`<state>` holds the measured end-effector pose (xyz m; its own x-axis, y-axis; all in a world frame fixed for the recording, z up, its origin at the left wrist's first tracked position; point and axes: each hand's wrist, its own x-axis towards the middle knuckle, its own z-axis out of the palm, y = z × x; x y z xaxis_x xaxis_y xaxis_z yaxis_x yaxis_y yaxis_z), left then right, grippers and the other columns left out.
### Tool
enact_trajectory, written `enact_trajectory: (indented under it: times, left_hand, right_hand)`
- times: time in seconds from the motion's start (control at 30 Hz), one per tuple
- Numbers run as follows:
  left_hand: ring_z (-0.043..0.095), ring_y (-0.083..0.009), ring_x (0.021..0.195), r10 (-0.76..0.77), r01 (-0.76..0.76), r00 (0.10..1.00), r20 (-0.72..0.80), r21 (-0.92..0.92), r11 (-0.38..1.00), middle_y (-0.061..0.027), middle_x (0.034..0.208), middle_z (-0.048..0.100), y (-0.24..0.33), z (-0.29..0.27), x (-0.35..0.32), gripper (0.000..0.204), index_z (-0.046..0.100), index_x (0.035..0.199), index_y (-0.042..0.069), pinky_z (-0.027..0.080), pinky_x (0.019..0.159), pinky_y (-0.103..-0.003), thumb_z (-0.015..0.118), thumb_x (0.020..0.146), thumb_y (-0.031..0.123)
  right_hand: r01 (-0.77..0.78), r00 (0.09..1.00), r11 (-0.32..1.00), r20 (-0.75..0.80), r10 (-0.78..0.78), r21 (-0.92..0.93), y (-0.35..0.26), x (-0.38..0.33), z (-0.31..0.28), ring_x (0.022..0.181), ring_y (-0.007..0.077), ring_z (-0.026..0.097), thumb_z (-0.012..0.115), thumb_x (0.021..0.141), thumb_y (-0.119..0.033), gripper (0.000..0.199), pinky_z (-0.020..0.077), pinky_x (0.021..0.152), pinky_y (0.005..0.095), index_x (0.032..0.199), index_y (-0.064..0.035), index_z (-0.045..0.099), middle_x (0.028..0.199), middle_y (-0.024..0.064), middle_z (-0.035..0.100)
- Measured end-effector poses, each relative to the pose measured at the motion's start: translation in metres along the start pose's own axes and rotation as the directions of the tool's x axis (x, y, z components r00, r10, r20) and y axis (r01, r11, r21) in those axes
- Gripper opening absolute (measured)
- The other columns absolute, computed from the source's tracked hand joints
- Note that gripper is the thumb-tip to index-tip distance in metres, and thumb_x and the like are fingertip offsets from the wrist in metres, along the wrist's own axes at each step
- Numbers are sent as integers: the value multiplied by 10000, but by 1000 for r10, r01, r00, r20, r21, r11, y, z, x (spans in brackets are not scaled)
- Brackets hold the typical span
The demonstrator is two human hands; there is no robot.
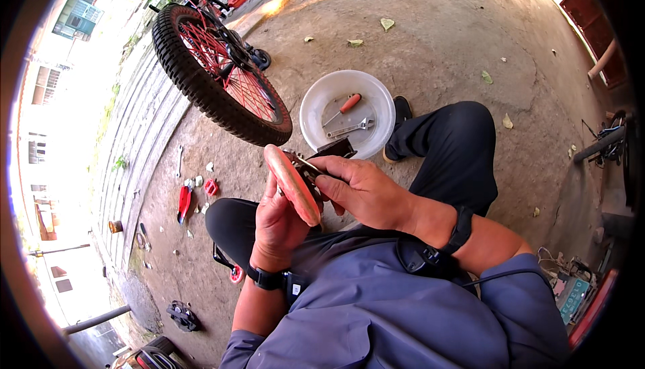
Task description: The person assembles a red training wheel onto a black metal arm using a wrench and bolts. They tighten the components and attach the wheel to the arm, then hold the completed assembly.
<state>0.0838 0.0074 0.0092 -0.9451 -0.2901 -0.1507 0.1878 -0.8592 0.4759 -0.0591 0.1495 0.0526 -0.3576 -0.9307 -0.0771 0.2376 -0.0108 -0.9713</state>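
Red wheel [291, 184] sat above lap [316, 253], left hand [277, 223] curled round it, right hand [371, 192] pinching dark bracket [338, 148] alongside. Work looked midway, remainder unclear; screwdriver [350, 104], wrench [351, 128] lay idle in tub [385, 122].

- A worn, pinkish-red, narrow round wheel [291, 186] was seen nearly edge-on, its surface scuffed with pale patches; it tilted, upper end to the left and lower end to the right.
- It was held up off the ground in the left hand [279, 220], fingers around its underside.
- A dark metal fitting [310, 179] sat against the wheel's right side, partly hidden by the right hand [368, 189].
- A flat, black, squared piece [338, 148] jutted out beyond the right hand's knuckles; its join to the fitting was hidden.
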Motion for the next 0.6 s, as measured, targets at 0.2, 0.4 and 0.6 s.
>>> enact_trajectory:
  times: [0.2,0.4,0.6]
  left_hand:
    - [647,-275,1049,0,-1,1000,13,93,996,-110,1301,567,0,4,7,601,321,1498,132,592,745,-378,600,968,185]
    - [622,-276,1109,-48,46,999,19,115,992,-96,1339,546,-4,10,7,613,307,1511,144,575,817,-391,592,970,182]
    - [560,-245,1232,1,28,995,-97,302,953,-103,1356,539,-11,21,9,487,334,1488,122,469,1035,-391,490,1031,179]
  right_hand:
    - [39,998,999,-45,-39,12,10,2,0,899,159,579,434,1060,-319,432,480,792,280,1331,3,530,1047,86,621]
    - [207,976,960,-29,-217,-190,25,3,-11,1137,356,577,519,990,-464,555,452,972,411,1320,-17,532,1213,191,612]
    - [199,965,912,-92,-247,-359,5,0,-5,1098,326,610,676,911,-317,535,474,958,395,1363,-72,528,1176,169,641]
